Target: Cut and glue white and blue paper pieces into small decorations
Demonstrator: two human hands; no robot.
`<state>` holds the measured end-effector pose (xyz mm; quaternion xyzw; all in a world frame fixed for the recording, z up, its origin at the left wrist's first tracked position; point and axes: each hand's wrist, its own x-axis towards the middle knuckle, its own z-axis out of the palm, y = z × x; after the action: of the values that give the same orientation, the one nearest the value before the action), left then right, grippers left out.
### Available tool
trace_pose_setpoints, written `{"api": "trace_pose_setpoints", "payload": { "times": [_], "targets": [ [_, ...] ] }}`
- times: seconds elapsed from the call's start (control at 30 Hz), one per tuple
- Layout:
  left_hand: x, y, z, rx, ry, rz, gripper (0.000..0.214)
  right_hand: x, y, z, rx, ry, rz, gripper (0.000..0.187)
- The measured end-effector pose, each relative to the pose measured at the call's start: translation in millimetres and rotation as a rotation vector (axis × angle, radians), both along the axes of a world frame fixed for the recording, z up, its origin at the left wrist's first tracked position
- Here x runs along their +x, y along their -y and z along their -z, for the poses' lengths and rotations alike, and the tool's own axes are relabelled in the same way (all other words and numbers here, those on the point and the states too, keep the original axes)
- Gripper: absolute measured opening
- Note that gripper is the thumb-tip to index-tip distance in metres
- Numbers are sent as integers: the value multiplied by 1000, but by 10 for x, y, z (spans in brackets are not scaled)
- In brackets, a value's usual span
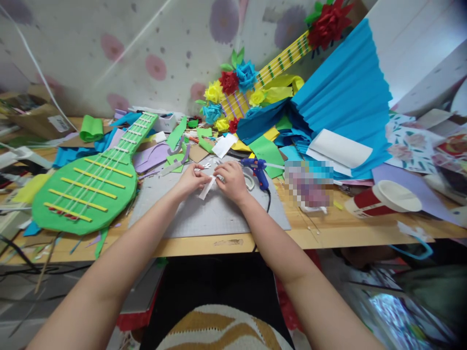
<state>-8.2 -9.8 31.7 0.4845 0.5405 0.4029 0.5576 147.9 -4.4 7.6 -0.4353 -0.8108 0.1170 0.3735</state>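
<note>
My left hand (191, 179) and my right hand (231, 179) meet over a grey cutting mat (207, 214) on the wooden table (321, 231). Both pinch a small white paper strip (206, 188), whose free end hangs down toward me between the two hands. The fingers of both hands are curled and closed on the paper. A blue hot glue gun (258, 170) lies just right of my right hand, its black cord running off the mat's right edge.
A green paper guitar (87, 187) lies left of the mat. A yellow paper guitar with paper flowers (237, 92) and a blue pleated fan (343, 97) stand behind. A red paper cup (379, 200) lies tipped at right. Coloured paper scraps (182, 146) litter the back.
</note>
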Motion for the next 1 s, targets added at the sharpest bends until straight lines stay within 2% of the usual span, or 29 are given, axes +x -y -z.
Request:
{"api": "trace_pose_setpoints", "payload": {
  "times": [0.07,0.2,0.27,0.33,0.4,0.47,0.67,0.9,1.0],
  "targets": [
    [11,-8,18,4,-17,-15,44,-17,-25,54,-113,-156,19,9],
    [63,-16,56,65,-22,-99,31,-53,-93,143,-463,-664,26,10],
    [110,-3,59,58,68,-27,33,-55,-122,155,-604,-858,-12,18],
    [160,21,49,-37,192,120,39,-46,-139,148,-669,-959,-21,24],
    [199,45,37,-147,259,216,40,-30,-142,132,-695,-985,12,26],
    [218,57,31,-210,269,244,37,-14,-138,117,-699,-966,54,25],
    [183,41,60,-279,236,177,23,-6,-129,115,-715,-919,38,22],
    [172,50,122,-293,144,159,22,-12,-143,127,-698,-881,61,19],
    [173,42,138,-260,83,129,19,6,-147,122,-679,-881,-9,21]
  ]
}}
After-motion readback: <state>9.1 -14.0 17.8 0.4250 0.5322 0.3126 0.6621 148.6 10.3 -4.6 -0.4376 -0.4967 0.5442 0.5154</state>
